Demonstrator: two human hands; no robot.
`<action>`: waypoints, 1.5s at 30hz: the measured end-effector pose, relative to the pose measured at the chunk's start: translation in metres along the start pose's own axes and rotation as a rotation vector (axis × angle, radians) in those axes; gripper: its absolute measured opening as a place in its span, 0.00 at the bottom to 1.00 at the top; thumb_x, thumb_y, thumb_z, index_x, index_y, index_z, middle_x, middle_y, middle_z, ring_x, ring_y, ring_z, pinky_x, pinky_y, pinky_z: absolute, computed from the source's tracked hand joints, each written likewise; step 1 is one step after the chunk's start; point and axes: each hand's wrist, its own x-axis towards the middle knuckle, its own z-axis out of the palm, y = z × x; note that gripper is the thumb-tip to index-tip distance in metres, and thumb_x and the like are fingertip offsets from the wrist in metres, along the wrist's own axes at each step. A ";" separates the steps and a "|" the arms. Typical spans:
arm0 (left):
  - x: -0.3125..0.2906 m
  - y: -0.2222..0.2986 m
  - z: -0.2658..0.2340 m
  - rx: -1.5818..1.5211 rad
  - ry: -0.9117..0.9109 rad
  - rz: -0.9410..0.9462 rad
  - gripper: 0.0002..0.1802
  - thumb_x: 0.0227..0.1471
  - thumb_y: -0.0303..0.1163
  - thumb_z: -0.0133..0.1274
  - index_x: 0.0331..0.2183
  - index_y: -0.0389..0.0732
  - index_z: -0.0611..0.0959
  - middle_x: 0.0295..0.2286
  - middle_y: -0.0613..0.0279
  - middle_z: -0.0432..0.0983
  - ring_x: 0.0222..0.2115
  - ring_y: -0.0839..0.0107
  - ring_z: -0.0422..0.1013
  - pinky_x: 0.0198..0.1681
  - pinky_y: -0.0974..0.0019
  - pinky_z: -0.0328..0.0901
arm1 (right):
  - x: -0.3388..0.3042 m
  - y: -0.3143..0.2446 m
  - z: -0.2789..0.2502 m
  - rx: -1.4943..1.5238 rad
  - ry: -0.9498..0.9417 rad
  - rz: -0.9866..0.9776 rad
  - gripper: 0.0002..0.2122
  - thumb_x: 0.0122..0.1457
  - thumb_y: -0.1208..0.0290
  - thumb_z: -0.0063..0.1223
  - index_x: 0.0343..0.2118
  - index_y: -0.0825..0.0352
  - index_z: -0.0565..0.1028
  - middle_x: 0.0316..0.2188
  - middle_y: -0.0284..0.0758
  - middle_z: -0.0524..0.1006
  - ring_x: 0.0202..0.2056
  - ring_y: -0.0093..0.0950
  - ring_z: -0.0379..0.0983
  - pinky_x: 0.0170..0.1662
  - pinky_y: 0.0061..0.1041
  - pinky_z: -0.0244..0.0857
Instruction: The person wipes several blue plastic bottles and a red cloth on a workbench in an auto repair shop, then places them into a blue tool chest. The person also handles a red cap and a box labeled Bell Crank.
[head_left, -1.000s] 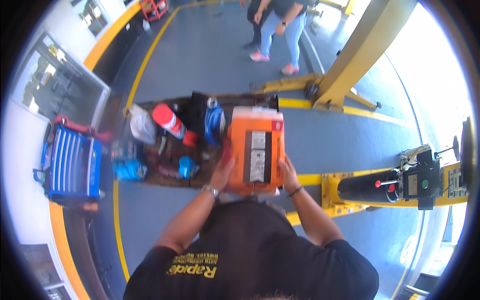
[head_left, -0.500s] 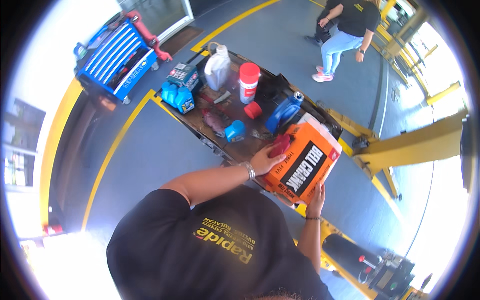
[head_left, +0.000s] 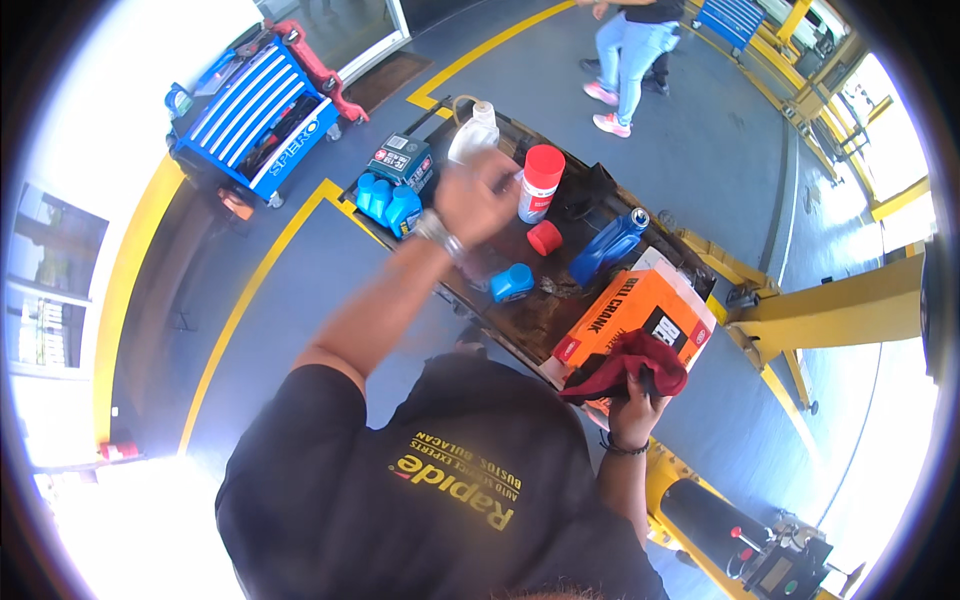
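Observation:
My left hand [head_left: 478, 200] is stretched over the workbench cart [head_left: 530, 320], blurred, its fingers too smeared to read. Just right of it stands a spray can [head_left: 540, 185] with a red cap; the white jug [head_left: 474, 135] behind it is partly covered by the hand. Bunched in my right hand [head_left: 632, 415] is a dark red cloth [head_left: 640, 368], held in front of the orange carton [head_left: 625, 305]. That carton lies at the cart's near right end. Between the hands are a loose red cap [head_left: 544, 238], a light blue container [head_left: 511, 283] and a blue bottle [head_left: 610, 247] lying tilted.
Small blue bottles [head_left: 388, 203] and a dark teal box [head_left: 402, 160] occupy the cart's far left corner. A blue tool chest [head_left: 255, 115] on wheels stands farther left. Yellow lift arms [head_left: 830, 300] run along the right. Beyond the cart, a person [head_left: 625, 65] walks past.
My left hand has left the carton and swung far left over the cart. The cloth has passed to my right hand, which has let go of the carton. The people beyond have moved left.

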 end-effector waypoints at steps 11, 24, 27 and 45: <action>0.040 -0.212 -0.047 0.556 -0.422 -0.761 0.64 0.36 0.61 0.72 0.70 0.60 0.59 0.64 0.41 0.63 0.64 0.44 0.61 0.65 0.31 0.49 | -0.011 -0.023 -0.005 0.603 0.235 0.148 0.30 0.65 0.46 0.41 0.59 0.67 0.67 0.50 0.37 0.74 0.49 0.33 0.73 0.54 0.34 0.68; 0.054 -0.023 -0.138 0.537 -0.020 0.220 0.47 0.37 0.40 0.71 0.60 0.48 0.72 0.53 0.47 0.74 0.54 0.49 0.71 0.56 0.45 0.66 | -0.049 0.000 -0.053 0.651 0.450 0.015 0.27 0.66 0.52 0.44 0.61 0.67 0.67 0.54 0.40 0.74 0.52 0.38 0.74 0.55 0.40 0.69; 0.057 0.059 -0.141 0.136 -0.223 0.490 0.44 0.36 0.41 0.71 0.57 0.45 0.75 0.51 0.49 0.74 0.52 0.49 0.72 0.56 0.46 0.66 | -0.055 0.002 -0.059 0.709 0.548 -0.012 0.26 0.66 0.50 0.44 0.59 0.66 0.69 0.50 0.39 0.76 0.47 0.39 0.75 0.51 0.40 0.71; 0.021 0.265 0.137 0.043 -0.925 0.882 0.45 0.36 0.57 0.72 0.59 0.61 0.79 0.61 0.45 0.69 0.55 0.46 0.73 0.61 0.43 0.60 | -0.121 0.003 -0.104 0.763 0.672 -0.106 0.27 0.63 0.53 0.52 0.59 0.67 0.70 0.51 0.39 0.76 0.48 0.37 0.76 0.52 0.38 0.71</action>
